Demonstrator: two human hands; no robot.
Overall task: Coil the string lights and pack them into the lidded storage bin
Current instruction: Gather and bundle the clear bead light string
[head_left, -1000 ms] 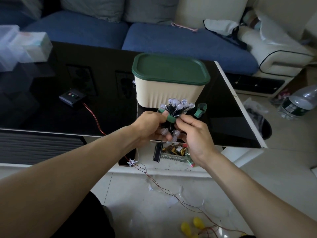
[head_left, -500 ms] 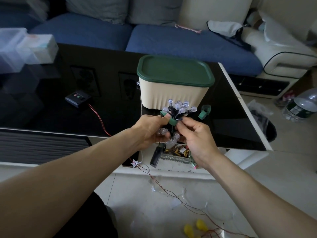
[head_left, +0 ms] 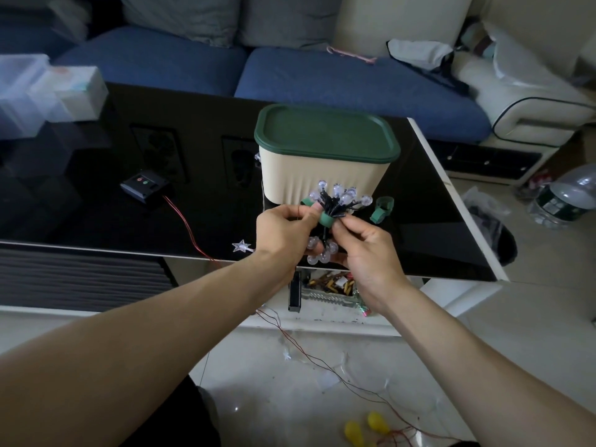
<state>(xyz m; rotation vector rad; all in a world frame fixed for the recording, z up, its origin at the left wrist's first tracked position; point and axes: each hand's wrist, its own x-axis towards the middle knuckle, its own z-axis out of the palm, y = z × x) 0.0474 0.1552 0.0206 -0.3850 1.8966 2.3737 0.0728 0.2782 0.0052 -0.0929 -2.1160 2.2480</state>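
Both hands meet in front of the bin, close together over the near edge of the black table. His left hand grips the bundled string lights from the side, thumb pressed against the green strap that bands the bundle's middle, while the right hand pinches the strap's other side between thumb and fingertips. Holding it like that makes sense to me: one hand keeps the coil from springing loose while the other cinches the band. Clear bulbs fan out above the strap and a second cluster hangs below it, between the palms. Just behind, the cream storage bin stands with its green lid on, so nothing can go in until that comes off. A spare green strap lies on the table to the right of the bin, probably kept handy for another bundle. A red wire trails from a small black control box over the table's edge toward the floor, and a star-shaped light lies near that edge, so I'd guess there's more to coil.
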